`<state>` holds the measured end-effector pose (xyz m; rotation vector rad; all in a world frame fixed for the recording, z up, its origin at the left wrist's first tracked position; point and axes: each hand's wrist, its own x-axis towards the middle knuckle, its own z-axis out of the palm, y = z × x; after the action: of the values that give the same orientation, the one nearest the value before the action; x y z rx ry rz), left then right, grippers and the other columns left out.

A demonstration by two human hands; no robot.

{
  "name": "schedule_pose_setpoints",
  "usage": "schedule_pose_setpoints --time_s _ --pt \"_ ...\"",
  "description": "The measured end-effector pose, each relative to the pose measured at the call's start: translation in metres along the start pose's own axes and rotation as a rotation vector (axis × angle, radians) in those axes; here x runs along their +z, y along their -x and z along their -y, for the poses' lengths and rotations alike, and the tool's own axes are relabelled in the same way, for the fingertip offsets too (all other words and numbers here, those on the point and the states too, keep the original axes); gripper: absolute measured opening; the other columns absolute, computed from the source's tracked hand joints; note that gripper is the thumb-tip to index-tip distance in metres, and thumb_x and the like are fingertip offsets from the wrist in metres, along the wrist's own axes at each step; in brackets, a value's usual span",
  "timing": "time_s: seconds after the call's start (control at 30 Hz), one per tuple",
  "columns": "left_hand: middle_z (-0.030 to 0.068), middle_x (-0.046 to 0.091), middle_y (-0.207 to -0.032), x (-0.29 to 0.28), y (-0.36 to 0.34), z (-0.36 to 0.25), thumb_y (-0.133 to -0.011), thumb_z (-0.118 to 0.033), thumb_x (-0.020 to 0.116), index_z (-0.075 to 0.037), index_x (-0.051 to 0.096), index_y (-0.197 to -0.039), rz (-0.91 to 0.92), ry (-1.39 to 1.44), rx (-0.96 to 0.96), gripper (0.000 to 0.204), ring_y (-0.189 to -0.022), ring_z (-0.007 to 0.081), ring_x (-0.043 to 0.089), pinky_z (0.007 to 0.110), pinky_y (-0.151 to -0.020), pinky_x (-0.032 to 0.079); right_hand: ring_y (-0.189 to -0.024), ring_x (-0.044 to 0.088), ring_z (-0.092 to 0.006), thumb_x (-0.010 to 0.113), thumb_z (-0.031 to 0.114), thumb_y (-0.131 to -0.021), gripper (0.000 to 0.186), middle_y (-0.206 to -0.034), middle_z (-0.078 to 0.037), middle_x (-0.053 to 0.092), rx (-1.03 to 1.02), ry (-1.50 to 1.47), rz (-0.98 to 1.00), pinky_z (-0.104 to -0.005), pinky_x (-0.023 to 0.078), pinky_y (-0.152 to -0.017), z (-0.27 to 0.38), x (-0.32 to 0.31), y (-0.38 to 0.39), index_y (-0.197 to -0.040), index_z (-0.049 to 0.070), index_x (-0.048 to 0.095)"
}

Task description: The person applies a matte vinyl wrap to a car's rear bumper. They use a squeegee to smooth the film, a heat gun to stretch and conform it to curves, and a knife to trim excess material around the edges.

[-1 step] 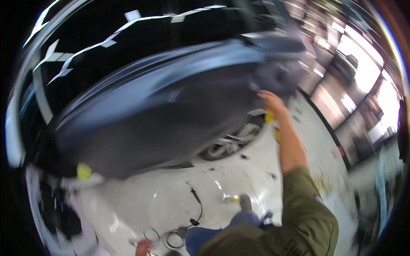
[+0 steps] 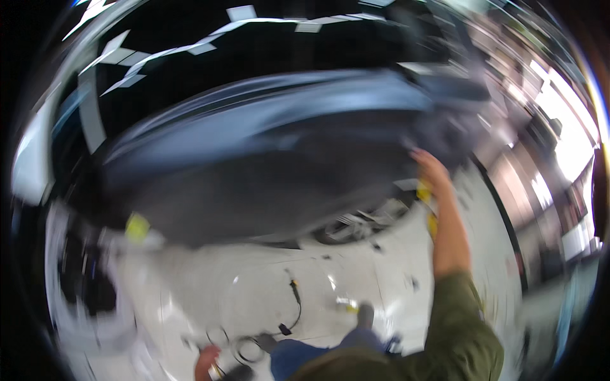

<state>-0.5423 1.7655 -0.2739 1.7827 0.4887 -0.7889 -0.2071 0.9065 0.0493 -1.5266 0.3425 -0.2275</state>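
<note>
In the head view, the car (image 2: 273,181) is seen across the middle, and the right hand (image 2: 433,171) is held out at its bodywork beside the wheel (image 2: 363,225), the arm apparently stretched because the panel lies at full reach; whether the yellow thing (image 2: 424,191) below is grasped cannot be told through the blur. At lower left, the left hand (image 2: 206,361) is held near the cable (image 2: 285,329), its grip likewise unclear, slack presumably being left looped on the floor (image 2: 343,273) for spare length.
</note>
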Motion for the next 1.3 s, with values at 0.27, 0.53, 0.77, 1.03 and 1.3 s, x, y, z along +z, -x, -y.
schedule_pose_setpoints --time_s 0.27,0.53,0.77,1.03,1.3 --pt "0.0099 0.062 -0.127 0.298 0.09 -0.064 -0.077 -0.002 0.06 -0.004 0.068 -0.115 0.113 -0.117 -0.206 0.038 -0.111 0.0251 0.06 0.035 -0.095 0.05 -0.045 0.041 -0.0079 0.065 0.016 -0.088 0.017 -0.071 0.003 0.044 0.106 -0.215 0.415 -0.0214 0.034 -0.039 -0.035 -0.103 -0.04 -0.096 0.015 0.049" --pt "0.0103 0.065 -0.114 0.367 0.159 -0.012 -0.077 -0.011 0.064 -0.008 0.065 -0.119 -0.074 -0.154 -0.03 0.042 -0.09 0.021 0.063 0.036 -0.069 0.055 -0.044 0.039 -0.0098 0.073 0.017 -0.085 0.031 -0.075 0.0 0.042 0.24 -0.245 0.523 -0.0245 0.032 -0.04 -0.015 -0.098 -0.078 -0.09 0.015 0.042" --pt "0.0043 0.065 -0.11 0.435 0.202 -0.03 -0.078 -0.021 0.066 -0.007 0.055 -0.132 -0.256 0.268 -0.323 0.056 -0.092 0.0177 0.058 0.039 -0.077 0.049 -0.041 0.036 -0.0082 0.069 0.016 -0.084 0.027 -0.054 0.003 0.034 0.302 -0.228 0.59 -0.0239 0.029 -0.039 -0.013 -0.109 -0.085 -0.078 0.013 0.043" --pt "0.0025 0.064 -0.114 0.471 0.204 -0.165 -0.079 -0.016 0.063 -0.007 0.058 -0.127 -0.504 0.353 -0.25 0.049 -0.093 0.0147 0.058 0.033 -0.075 0.047 -0.08 0.062 -0.0208 0.076 0.048 -0.075 0.056 -0.109 -0.015 0.06 0.085 0.469 1.049 -0.0314 0.052 -0.073 -0.036 -0.126 0.023 -0.088 -0.006 0.071" --pt "0.0069 0.059 -0.124 0.461 0.205 -0.353 -0.085 -0.019 0.061 -0.005 0.05 -0.136 -0.503 0.282 0.322 0.054 -0.103 0.0192 0.058 0.034 -0.085 0.048 -0.134 0.044 -0.0291 0.062 0.009 -0.078 0.076 -0.15 -0.015 0.04 -0.146 -0.263 1.87 -0.0347 0.039 -0.108 -0.068 -0.077 0.126 -0.149 0.005 0.033"
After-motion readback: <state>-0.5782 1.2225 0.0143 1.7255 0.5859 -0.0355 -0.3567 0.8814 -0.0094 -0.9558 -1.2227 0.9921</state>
